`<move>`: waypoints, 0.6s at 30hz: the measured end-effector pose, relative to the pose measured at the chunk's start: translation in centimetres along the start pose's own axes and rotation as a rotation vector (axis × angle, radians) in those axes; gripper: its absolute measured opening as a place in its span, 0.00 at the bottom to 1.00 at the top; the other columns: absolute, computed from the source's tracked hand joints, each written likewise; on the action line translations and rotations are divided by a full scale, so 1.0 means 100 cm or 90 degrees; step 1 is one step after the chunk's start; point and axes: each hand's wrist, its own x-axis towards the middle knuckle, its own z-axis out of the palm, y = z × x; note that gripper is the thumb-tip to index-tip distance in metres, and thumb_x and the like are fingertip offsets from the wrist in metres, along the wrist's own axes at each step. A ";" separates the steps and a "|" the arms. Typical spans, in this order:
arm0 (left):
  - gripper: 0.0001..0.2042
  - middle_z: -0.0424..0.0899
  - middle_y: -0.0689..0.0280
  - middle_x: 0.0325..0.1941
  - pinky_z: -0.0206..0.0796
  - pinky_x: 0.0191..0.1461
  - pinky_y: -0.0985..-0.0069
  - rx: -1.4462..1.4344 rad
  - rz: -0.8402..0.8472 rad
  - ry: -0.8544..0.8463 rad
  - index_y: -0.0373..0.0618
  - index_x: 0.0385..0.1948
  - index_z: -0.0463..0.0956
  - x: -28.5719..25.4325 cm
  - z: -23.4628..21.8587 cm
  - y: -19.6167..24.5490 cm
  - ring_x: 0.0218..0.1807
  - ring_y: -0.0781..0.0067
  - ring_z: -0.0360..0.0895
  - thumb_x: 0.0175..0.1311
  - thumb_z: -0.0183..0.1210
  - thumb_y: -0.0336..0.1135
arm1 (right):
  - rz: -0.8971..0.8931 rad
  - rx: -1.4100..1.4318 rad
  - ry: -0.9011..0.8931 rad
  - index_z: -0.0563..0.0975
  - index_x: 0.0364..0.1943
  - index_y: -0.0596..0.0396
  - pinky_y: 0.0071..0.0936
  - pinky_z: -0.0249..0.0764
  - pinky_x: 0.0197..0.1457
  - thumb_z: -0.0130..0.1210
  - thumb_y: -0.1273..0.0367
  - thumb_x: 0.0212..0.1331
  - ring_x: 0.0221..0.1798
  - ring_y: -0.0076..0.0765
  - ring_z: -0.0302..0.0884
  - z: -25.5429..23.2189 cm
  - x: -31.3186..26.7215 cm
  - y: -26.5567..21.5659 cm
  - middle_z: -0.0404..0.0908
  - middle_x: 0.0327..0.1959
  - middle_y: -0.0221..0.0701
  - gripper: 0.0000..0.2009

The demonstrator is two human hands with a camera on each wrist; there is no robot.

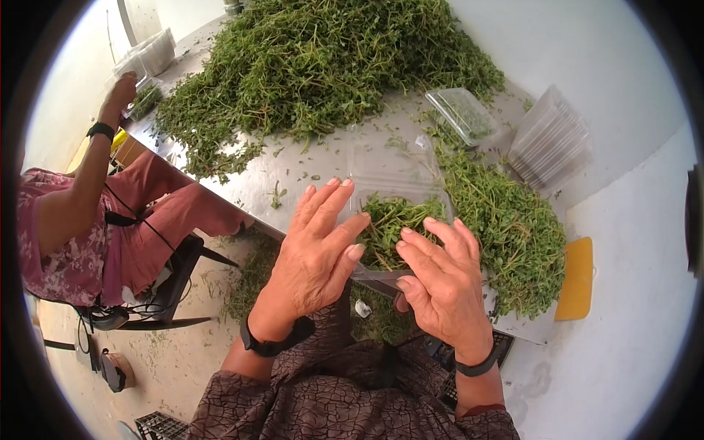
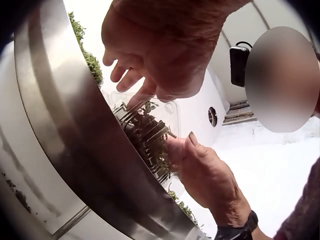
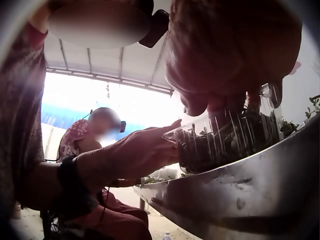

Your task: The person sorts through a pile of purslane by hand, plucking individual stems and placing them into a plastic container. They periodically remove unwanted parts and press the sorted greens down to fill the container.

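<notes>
A clear plastic clamshell box (image 2: 172, 107) stands at the table's near edge, its lid (image 1: 392, 167) folded back flat behind it. Leafy green sprigs (image 1: 392, 235) fill the box. On its left side lies my left hand (image 1: 312, 257), fingers stretched forward and the index fingertip at the greens. My right hand (image 1: 446, 286) reaches over the right side, loosely bent fingertips resting on the sprigs. In the right wrist view, the fingers of the right hand (image 3: 230, 55) dip inside the ribbed wall, while the left hand (image 3: 135, 150) is at the opposite end.
A big heap of greens (image 1: 330, 70) covers the back of the metal table (image 1: 253, 187). To the right are a smaller pile (image 1: 513, 242), a closed filled box (image 1: 460, 116) and stacked empty boxes (image 1: 551, 143). Another person (image 1: 81, 220) sits at the left, handling a box.
</notes>
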 end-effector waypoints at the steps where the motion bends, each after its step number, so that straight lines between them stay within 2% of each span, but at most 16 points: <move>1: 0.15 0.66 0.47 0.68 0.47 0.75 0.48 0.000 0.000 -0.001 0.39 0.51 0.77 0.000 0.001 -0.001 0.72 0.43 0.60 0.67 0.52 0.35 | 0.001 0.001 -0.003 0.81 0.46 0.60 0.54 0.55 0.70 0.60 0.63 0.57 0.62 0.49 0.70 0.001 0.000 0.001 0.81 0.52 0.37 0.17; 3: 0.20 0.65 0.49 0.70 0.47 0.74 0.49 -0.009 -0.017 -0.016 0.40 0.50 0.79 0.001 0.005 -0.003 0.73 0.43 0.59 0.73 0.43 0.45 | 0.003 0.009 -0.004 0.81 0.46 0.60 0.54 0.55 0.70 0.59 0.64 0.57 0.62 0.49 0.70 0.002 0.000 0.002 0.81 0.52 0.37 0.17; 7: 0.22 0.66 0.48 0.69 0.47 0.74 0.49 -0.026 -0.018 0.009 0.40 0.47 0.80 0.003 0.001 0.001 0.73 0.42 0.58 0.73 0.43 0.48 | 0.002 0.020 0.014 0.81 0.47 0.60 0.54 0.55 0.70 0.59 0.64 0.57 0.62 0.49 0.69 0.001 -0.002 0.003 0.80 0.54 0.38 0.16; 9: 0.23 0.67 0.48 0.68 0.48 0.74 0.50 -0.052 0.027 0.021 0.40 0.45 0.81 0.001 -0.007 0.002 0.73 0.41 0.58 0.73 0.42 0.50 | 0.005 0.016 0.029 0.81 0.47 0.60 0.54 0.56 0.70 0.59 0.64 0.58 0.63 0.49 0.69 -0.004 -0.004 0.004 0.80 0.55 0.38 0.17; 10: 0.21 0.69 0.49 0.68 0.48 0.74 0.48 -0.066 0.040 0.018 0.40 0.41 0.83 0.000 -0.008 0.003 0.73 0.42 0.58 0.70 0.48 0.49 | 0.003 0.012 0.044 0.81 0.47 0.60 0.53 0.56 0.70 0.59 0.63 0.58 0.63 0.49 0.69 -0.007 -0.006 0.004 0.80 0.55 0.38 0.17; 11: 0.21 0.69 0.49 0.68 0.48 0.74 0.48 -0.073 0.043 0.014 0.40 0.41 0.83 0.000 -0.010 0.004 0.73 0.42 0.58 0.70 0.48 0.49 | 0.011 0.007 0.043 0.81 0.47 0.60 0.53 0.56 0.70 0.59 0.63 0.58 0.63 0.49 0.69 -0.008 -0.008 0.005 0.80 0.55 0.38 0.17; 14: 0.15 0.72 0.53 0.66 0.47 0.74 0.43 -0.058 0.129 -0.037 0.42 0.37 0.83 0.000 -0.013 0.010 0.73 0.43 0.59 0.59 0.58 0.45 | 0.017 0.004 0.057 0.81 0.47 0.60 0.52 0.57 0.69 0.59 0.62 0.58 0.63 0.48 0.69 -0.016 -0.016 0.006 0.80 0.55 0.38 0.17; 17: 0.16 0.74 0.54 0.64 0.47 0.74 0.43 -0.035 0.138 -0.071 0.42 0.36 0.83 0.004 -0.013 0.015 0.73 0.43 0.60 0.61 0.56 0.46 | 0.026 -0.002 0.046 0.81 0.46 0.60 0.52 0.58 0.69 0.59 0.61 0.58 0.64 0.48 0.68 -0.018 -0.027 0.004 0.79 0.55 0.38 0.18; 18: 0.17 0.76 0.55 0.62 0.47 0.74 0.43 -0.038 0.127 -0.076 0.42 0.35 0.83 0.005 -0.011 0.015 0.72 0.44 0.60 0.65 0.53 0.47 | 0.031 0.007 0.048 0.81 0.46 0.60 0.52 0.59 0.69 0.58 0.60 0.60 0.63 0.49 0.70 -0.018 -0.031 0.005 0.80 0.55 0.38 0.18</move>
